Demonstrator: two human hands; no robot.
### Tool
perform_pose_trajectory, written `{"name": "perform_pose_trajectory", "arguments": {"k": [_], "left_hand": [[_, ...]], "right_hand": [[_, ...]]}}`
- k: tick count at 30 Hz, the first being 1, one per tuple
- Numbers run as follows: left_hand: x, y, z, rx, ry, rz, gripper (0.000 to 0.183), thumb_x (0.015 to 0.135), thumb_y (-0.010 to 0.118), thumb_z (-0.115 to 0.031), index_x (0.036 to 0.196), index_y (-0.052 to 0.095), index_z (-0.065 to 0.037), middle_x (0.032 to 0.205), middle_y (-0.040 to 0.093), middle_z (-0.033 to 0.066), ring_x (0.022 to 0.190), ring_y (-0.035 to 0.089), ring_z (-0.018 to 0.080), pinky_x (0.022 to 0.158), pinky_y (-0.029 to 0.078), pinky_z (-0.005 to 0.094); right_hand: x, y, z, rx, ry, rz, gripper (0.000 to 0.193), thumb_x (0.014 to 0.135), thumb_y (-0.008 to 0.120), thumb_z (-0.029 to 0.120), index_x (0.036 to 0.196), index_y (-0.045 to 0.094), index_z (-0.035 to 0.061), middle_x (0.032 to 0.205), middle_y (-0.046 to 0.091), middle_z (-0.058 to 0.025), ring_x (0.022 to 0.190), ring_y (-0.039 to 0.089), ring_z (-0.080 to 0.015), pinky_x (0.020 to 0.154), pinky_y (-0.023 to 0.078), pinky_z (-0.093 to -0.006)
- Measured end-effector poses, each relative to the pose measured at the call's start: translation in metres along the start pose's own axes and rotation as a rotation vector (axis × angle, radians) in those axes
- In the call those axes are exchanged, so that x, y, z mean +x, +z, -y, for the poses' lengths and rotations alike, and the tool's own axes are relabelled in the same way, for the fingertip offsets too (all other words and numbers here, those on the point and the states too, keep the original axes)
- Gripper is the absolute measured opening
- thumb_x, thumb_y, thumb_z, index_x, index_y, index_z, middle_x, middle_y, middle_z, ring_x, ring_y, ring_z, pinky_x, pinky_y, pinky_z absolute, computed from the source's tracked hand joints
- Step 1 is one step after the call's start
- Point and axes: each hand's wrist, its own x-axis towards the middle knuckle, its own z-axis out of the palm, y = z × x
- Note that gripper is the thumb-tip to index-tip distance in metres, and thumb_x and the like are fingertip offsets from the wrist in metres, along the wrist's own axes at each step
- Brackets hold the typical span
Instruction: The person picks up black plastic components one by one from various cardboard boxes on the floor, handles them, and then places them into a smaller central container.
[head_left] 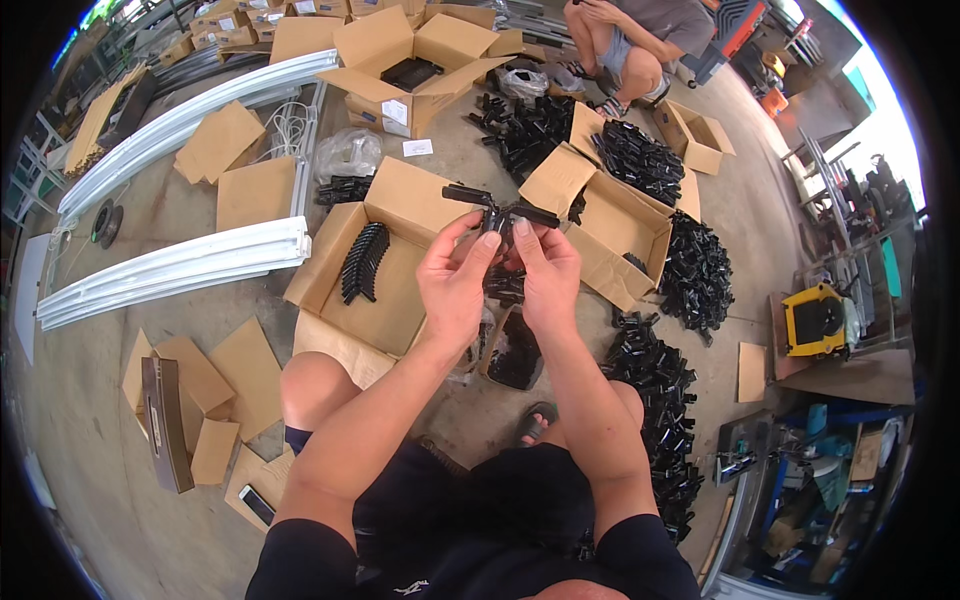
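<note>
A black V-shaped part (496, 213), like a small bracket with two arms spread outward, is held up in front of me. My left hand (452, 280) pinches its left side, thumb on top. From the other side my right hand (549, 280) grips it, thumb upright against the middle. Whether it is one piece or two joined pieces I cannot tell. Beyond my left hand stands an open cardboard box (410, 197) with a neat row of black parts (364, 262) inside. Below my hands sits a small tray (514, 352) of dark small pieces.
Another open carton (618, 240) stands to the right, beside heaps of loose black parts (655, 410). White metal rails (180, 268) lie at left, near flattened cardboard (245, 375) and a phone (257, 504). A larger carton (385, 50) is ahead; a person (640, 45) crouches at far right.
</note>
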Motion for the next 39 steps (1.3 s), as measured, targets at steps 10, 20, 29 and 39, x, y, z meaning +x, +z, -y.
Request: {"name": "perform_pose_trajectory", "arguments": {"k": [10, 20, 29, 39], "left_hand": [[0.001, 0.006, 0.004, -0.053, -0.015, 0.012, 0.036, 0.095, 0.068, -0.002, 0.129, 0.059, 0.003, 0.112, 0.072, 0.0112, 0.094, 0.068, 0.0125, 0.085, 0.056, 0.0276], [0.004, -0.004, 0.002, 0.004, -0.024, 0.036, 0.037, 0.096, 0.068, -0.006, 0.13, 0.058, 0.002, 0.112, 0.072, 0.0126, 0.094, 0.07, 0.0173, 0.085, 0.059, 0.0321], [0.013, -0.02, -0.02, -0.241, -0.421, 0.243, 0.033, 0.102, 0.061, -0.02, 0.129, 0.058, -0.001, 0.102, 0.073, 0.0179, 0.077, 0.07, 0.0191, 0.07, 0.06, 0.0294], [-0.002, -0.031, -0.025, -0.013, -0.713, 0.434, 0.039, 0.106, 0.052, -0.033, 0.127, 0.06, -0.001, 0.105, 0.072, 0.0171, 0.081, 0.072, 0.0204, 0.064, 0.062, 0.0312]], "right_hand": [[-0.001, -0.003, 0.0, 0.079, -0.024, 0.006, 0.014, 0.097, 0.07, 0.012, 0.108, 0.069, 0.0044, 0.095, 0.071, -0.0005, 0.078, 0.063, -0.007, 0.065, 0.048, -0.022], [0.001, -0.006, -0.007, 0.112, 0.002, -0.004, 0.015, 0.096, 0.071, 0.012, 0.109, 0.07, 0.0054, 0.096, 0.07, 0.0013, 0.078, 0.062, -0.0061, 0.066, 0.048, -0.0211], [0.005, -0.042, 0.022, -0.476, -0.328, 0.324, 0.064, 0.088, 0.061, -0.004, 0.149, 0.044, 0.0041, 0.151, 0.045, -0.0115, 0.135, 0.049, -0.0228, 0.108, 0.042, -0.0383], [-0.022, -0.061, 0.033, -0.629, -0.214, 0.508, 0.03, 0.098, 0.058, 0.006, 0.127, 0.061, -0.0017, 0.11, 0.063, -0.0108, 0.097, 0.064, -0.0214, 0.088, 0.05, -0.0334]]}}
